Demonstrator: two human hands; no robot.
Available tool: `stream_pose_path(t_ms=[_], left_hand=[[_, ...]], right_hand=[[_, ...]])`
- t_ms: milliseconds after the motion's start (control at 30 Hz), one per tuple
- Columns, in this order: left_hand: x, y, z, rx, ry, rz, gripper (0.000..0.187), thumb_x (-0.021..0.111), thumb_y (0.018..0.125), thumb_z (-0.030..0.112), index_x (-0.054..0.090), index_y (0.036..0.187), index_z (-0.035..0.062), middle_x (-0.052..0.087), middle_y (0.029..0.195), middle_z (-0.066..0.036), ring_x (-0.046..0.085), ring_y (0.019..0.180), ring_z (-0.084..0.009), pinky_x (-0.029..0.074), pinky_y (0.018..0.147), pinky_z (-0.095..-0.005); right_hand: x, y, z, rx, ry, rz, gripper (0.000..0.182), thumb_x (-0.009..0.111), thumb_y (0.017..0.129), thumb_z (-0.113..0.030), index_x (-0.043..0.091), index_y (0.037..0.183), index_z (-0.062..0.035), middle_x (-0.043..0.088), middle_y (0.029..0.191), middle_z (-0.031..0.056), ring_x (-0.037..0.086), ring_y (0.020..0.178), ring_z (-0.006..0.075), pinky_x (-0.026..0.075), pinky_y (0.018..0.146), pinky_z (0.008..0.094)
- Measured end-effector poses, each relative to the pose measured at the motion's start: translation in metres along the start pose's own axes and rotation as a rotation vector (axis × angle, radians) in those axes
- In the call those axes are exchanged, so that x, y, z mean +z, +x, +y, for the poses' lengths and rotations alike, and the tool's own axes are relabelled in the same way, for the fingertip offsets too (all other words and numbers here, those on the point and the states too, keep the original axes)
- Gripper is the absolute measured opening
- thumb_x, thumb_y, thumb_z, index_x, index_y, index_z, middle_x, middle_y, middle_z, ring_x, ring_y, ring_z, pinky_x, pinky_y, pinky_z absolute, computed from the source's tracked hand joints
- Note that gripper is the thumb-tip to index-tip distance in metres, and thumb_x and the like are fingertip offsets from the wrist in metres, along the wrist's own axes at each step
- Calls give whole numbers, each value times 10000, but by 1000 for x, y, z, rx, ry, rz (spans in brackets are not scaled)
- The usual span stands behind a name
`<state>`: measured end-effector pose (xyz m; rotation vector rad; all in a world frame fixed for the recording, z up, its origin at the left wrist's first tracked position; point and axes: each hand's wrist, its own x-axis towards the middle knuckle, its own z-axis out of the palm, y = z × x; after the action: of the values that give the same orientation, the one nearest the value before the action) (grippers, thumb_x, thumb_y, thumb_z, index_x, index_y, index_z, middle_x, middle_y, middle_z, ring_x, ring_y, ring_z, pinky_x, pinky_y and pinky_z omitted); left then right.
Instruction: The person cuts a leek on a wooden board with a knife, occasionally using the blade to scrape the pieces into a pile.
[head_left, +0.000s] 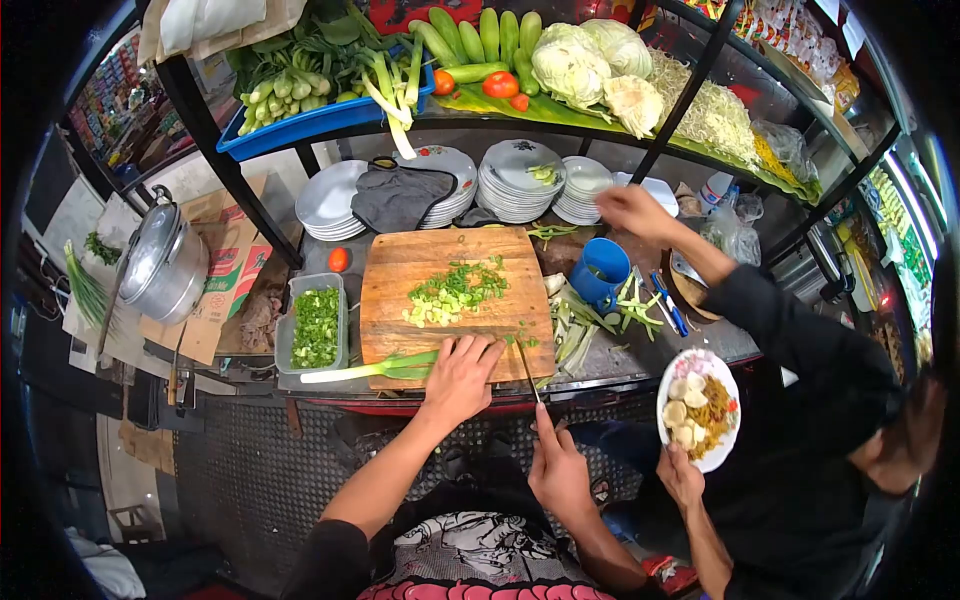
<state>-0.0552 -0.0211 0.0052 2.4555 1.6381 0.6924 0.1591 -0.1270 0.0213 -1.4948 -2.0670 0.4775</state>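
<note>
Printed shirt cloth (480, 545) lies nearest the head camera, and beyond it the person's bare forearms run up to a wooden cutting board (395, 258) on the counter's edge. From where I stand, a good part of the cutting looks done: a loose heap of chopped greens (455, 295), pale rings and darker bits, sits mid-board, and just beside the board a clear tub (344, 345) holds plenty more, finely cut. One long spring onion (340, 375) is what I'd count as left, its white end jutting past the board's lower left corner, its green part running beneath the left hand (462, 378). That hand's fingers are drawn together, clamped down on the stalk. The right hand (560, 475) is closed round the handle of a knife (529, 375), its blade over the board's lower right, near a few green scraps; the view is small there, so I can't swear it touches the leaves. To the right, a co-worker's hand (682, 478) holds a plate (702, 360) of noodles, the other hand (638, 213) near the stacked dishes (585, 190).
</note>
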Motion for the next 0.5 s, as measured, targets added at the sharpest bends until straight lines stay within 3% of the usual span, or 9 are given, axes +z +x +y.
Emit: stream_pose_path(t_ms=[200, 300, 500], left_hand=[[-3, 0, 1, 15, 32, 5, 686, 758, 689, 67, 652, 1367, 59, 628, 1293, -69, 561, 1214, -265, 419, 1049, -423], [-3, -1, 1, 17, 27, 14, 672, 753, 692, 62, 655, 1357, 56, 623, 1290, -70, 560, 1210, -269, 422, 1046, -417], [-4, 0, 1, 25, 17, 20, 659, 745, 696, 63, 657, 1349, 52, 617, 1284, -72, 559, 1204, -274, 426, 1038, -409]], right_hand=[[10, 19, -6, 87, -101, -154, 756, 600, 951, -65, 348, 1660, -128, 637, 1027, 278, 671, 689, 432, 584, 611, 493], [10, 23, -12, 166, -99, -152, 715, 612, 972, -77, 392, 1644, -182, 633, 940, 239, 672, 751, 465, 564, 665, 543], [20, 17, 0, 19, -122, -72, 814, 618, 919, -60, 325, 1674, -147, 630, 967, 237, 662, 675, 413, 573, 585, 484]])
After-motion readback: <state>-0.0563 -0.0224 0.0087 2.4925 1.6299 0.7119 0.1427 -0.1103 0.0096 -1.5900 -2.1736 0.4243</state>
